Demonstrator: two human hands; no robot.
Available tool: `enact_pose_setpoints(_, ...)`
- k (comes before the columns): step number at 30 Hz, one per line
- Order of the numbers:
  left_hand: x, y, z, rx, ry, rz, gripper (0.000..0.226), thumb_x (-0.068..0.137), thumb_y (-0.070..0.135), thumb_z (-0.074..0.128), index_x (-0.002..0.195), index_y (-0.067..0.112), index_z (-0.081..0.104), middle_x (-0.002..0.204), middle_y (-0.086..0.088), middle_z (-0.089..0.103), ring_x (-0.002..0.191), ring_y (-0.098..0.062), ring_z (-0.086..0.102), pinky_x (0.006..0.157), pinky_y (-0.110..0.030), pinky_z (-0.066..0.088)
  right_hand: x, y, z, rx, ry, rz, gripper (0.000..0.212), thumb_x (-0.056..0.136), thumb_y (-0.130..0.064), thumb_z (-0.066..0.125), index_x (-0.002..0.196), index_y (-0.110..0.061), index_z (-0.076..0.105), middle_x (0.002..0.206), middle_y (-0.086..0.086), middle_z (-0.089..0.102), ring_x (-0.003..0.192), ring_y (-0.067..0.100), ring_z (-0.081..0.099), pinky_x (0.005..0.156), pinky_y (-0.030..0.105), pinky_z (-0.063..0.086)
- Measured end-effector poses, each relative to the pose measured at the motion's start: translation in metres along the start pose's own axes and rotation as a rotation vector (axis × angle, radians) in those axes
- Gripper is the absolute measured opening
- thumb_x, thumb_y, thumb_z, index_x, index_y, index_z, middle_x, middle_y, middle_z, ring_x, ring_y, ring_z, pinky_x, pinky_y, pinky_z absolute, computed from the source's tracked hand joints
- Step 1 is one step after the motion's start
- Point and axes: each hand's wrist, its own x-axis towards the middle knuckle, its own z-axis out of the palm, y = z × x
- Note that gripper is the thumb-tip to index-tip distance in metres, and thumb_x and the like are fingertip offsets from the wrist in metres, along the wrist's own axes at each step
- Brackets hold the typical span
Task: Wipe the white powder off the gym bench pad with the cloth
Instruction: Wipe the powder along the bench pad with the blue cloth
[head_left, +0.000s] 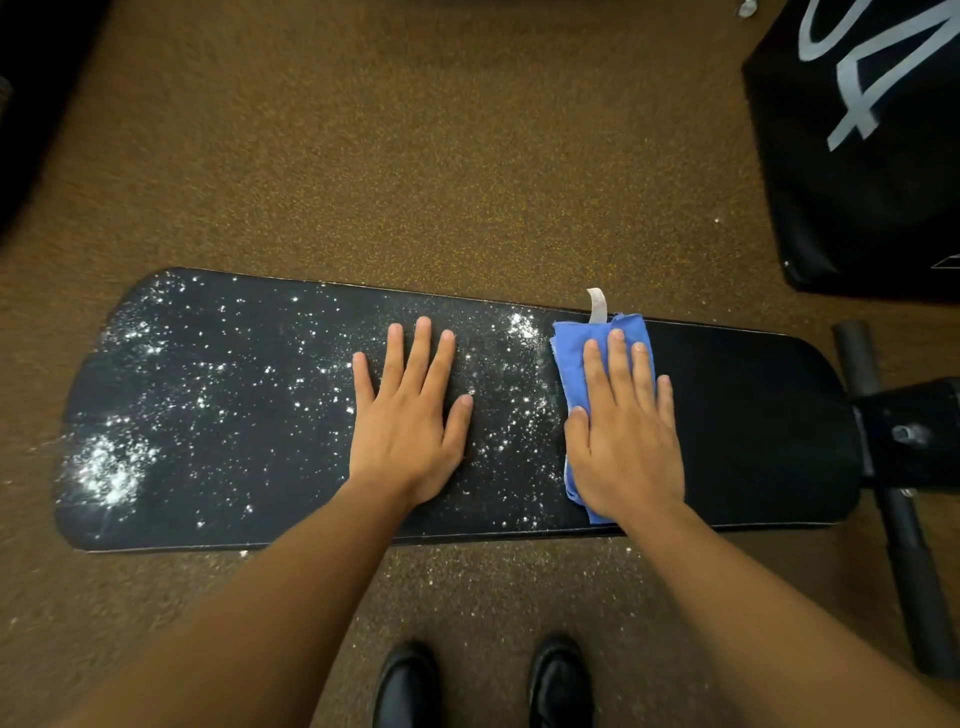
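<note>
Left hand (408, 415) lies flat, fingers straight, on the powder-speckled black bench pad (753, 415); right hand (626, 431) presses the folded blue cloth (571, 358) flat, hiding most of it.

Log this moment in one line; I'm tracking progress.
right hand flat on cloth | left hand flat on pad | powder left

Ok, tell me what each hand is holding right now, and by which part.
Neither grips anything. The right hand presses flat on the middle of the blue cloth; the left hand rests flat on the powdered bench pad.
</note>
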Motion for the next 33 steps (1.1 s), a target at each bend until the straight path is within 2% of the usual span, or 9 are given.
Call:
enact_pose_setpoints(11, 0.001, 0.0, 0.003, 0.016, -0.02, 0.001, 0.065, 0.099, 0.054, 0.005, 0.155, 0.025, -0.012, 0.162, 0.002, -0.021, 0.145, -0.021, -0.029, 0.118, -0.054, -0.013, 0.001, -0.01, 0.001, 0.009, 0.001, 0.097, 0.069, 0.092, -0.041, 0.01, 0.157, -0.021, 0.004, 0.165, 0.004, -0.005, 0.151, 0.024, -0.009, 0.121, 0.05, 0.001)
enact_pose_setpoints(17, 0.002, 0.0, 0.004, 0.017, -0.016, -0.009, 0.066, 0.098, 0.053, 0.005, 0.155, 0.025, -0.011, 0.162, 0.002, -0.019, 0.146, -0.021, -0.028, 0.118, -0.055, -0.011, 0.042, -0.044, 0.002, 0.069, 0.019, 0.311, 0.065, 0.097, -0.033, 0.019, 0.157, -0.014, 0.003, 0.165, 0.009, -0.007, 0.15, 0.03, -0.009, 0.12, 0.055, 0.002)
enact_pose_setpoints(19, 0.002, 0.0, 0.005, 0.022, -0.016, -0.007, 0.066, 0.098, 0.053, 0.006, 0.155, 0.026, -0.01, 0.162, 0.002, -0.018, 0.146, -0.021, -0.027, 0.118, -0.055, -0.011, 0.046, -0.059, 0.003, 0.081, 0.03, 0.262, 0.064, 0.098, -0.034, 0.019, 0.157, -0.013, 0.004, 0.165, 0.009, -0.006, 0.15, 0.03, -0.008, 0.12, 0.054, 0.002)
enact_pose_setpoints(22, 0.003, -0.001, 0.006, 0.02, -0.007, -0.006, 0.066, 0.097, 0.053, 0.007, 0.155, 0.026, -0.008, 0.163, 0.002, -0.017, 0.147, -0.021, -0.025, 0.118, -0.054, -0.011, 0.01, -0.068, 0.009, 0.056, 0.029, 0.114, 0.067, 0.095, -0.039, 0.011, 0.157, -0.015, 0.006, 0.164, 0.009, -0.002, 0.151, 0.029, -0.005, 0.121, 0.052, 0.004)
enact_pose_setpoints(26, 0.001, -0.001, 0.004, 0.015, -0.013, -0.006, 0.067, 0.097, 0.054, 0.006, 0.156, 0.026, -0.008, 0.162, 0.002, -0.018, 0.146, -0.02, -0.027, 0.118, -0.054, -0.012, -0.048, -0.044, 0.013, 0.022, -0.011, 0.102, 0.064, 0.097, -0.038, 0.019, 0.156, -0.014, 0.014, 0.163, 0.008, 0.007, 0.151, 0.028, 0.003, 0.119, 0.054, 0.013)
enact_pose_setpoints(29, 0.001, -0.001, 0.002, 0.016, -0.017, -0.012, 0.066, 0.097, 0.054, 0.005, 0.155, 0.025, -0.009, 0.162, 0.002, -0.019, 0.146, -0.021, -0.028, 0.118, -0.054, -0.013, -0.024, -0.021, 0.009, -0.022, -0.01, 0.154, 0.067, 0.095, -0.039, 0.016, 0.156, -0.011, 0.014, 0.164, 0.011, 0.006, 0.151, 0.031, 0.002, 0.119, 0.056, 0.01)
enact_pose_setpoints(33, 0.001, 0.001, 0.001, 0.018, -0.022, -0.011, 0.066, 0.098, 0.053, 0.005, 0.155, 0.026, -0.012, 0.162, 0.002, -0.021, 0.145, -0.021, -0.029, 0.117, -0.054, -0.013, 0.042, -0.031, -0.001, -0.031, 0.016, 0.22, 0.071, 0.092, -0.038, 0.014, 0.156, -0.006, 0.009, 0.164, 0.015, 0.0, 0.15, 0.034, -0.004, 0.12, 0.055, 0.003)
